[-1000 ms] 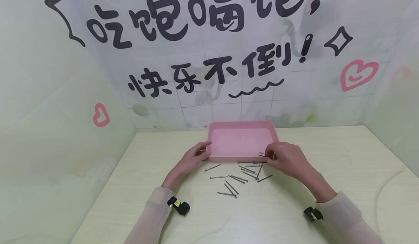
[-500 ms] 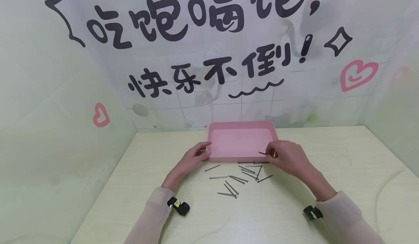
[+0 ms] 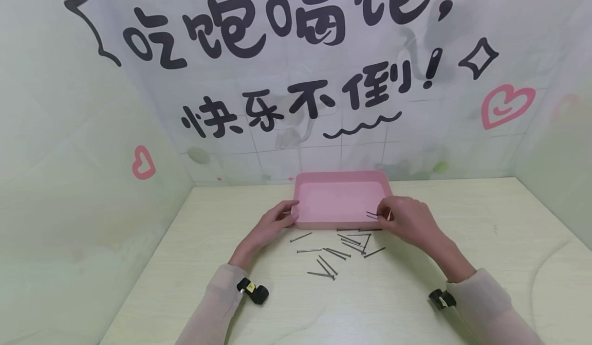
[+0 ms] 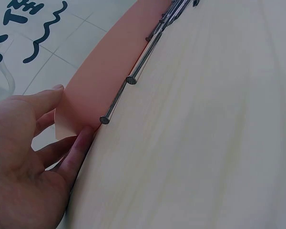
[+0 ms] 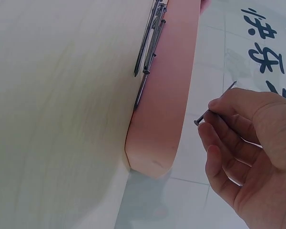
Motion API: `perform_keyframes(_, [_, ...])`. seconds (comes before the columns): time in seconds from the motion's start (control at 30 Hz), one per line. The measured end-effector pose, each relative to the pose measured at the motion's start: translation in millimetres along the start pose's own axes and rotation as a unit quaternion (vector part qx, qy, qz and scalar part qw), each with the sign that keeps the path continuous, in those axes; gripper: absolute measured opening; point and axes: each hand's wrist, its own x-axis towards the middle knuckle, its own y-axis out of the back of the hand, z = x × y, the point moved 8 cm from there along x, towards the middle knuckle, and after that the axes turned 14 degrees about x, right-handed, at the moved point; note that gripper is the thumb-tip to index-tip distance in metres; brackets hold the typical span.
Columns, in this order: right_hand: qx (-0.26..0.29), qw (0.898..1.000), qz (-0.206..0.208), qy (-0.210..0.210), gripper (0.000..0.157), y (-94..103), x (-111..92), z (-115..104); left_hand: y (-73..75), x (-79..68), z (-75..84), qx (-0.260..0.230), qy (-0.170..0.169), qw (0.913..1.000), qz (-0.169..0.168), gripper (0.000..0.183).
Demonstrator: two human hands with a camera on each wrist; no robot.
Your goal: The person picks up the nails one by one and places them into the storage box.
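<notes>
- The right hand (image 3: 409,221) sits slightly higher and farther right at the pink tray (image 3: 342,201) than a second ago; its thumb and fingers pinch a nail (image 5: 201,117).
- In the head view, two thin dark lines now show at those fingers where a single one showed half a second earlier; whether the second is another nail or a reflection, I cannot tell.
- The pinched nail is near the tray's front-right corner, its head and pointed tip protruding either side of the grip.
- The left hand (image 3: 268,227) matches the earlier frames, fingers bent about the tray's left end and holding it.
- The loose nails (image 3: 337,252) keep their scatter in front of the tray, some crossing, a few lying along its front wall.
- These nails are dark grey metal with slender straight shanks, flat round heads and sharp points.
- The tray is a shallow rectangle with rounded corners, smooth and plastic-looking.
- The tabletop (image 3: 361,304) is pale with faint wood grain.
- Behind hangs a whitish, slightly creased backdrop (image 3: 277,165) with bold black characters (image 3: 312,98) and a pink outlined heart (image 3: 507,106).
</notes>
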Motion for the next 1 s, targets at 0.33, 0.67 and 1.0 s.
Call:
perform_keyframes(0.33, [0.003,1.0,0.001,-0.006,0.007,0.0,1.4,1.4,-0.8,0.7,-2.0,-0.001,-0.001,1.0,-0.003,0.05])
perform_keyframes(0.67, [0.0,1.0,0.012,-0.011,0.003,-0.8,3.6,4.5,-0.8,1.9,-3.8,-0.002,-0.003,1.0,-0.001,0.051])
perform_keyframes(1.0, [-0.004,0.999,0.03,-0.012,0.006,-0.3,3.9,6.9,-0.6,2.1,-2.4,-0.001,-0.006,1.0,-0.003,0.05])
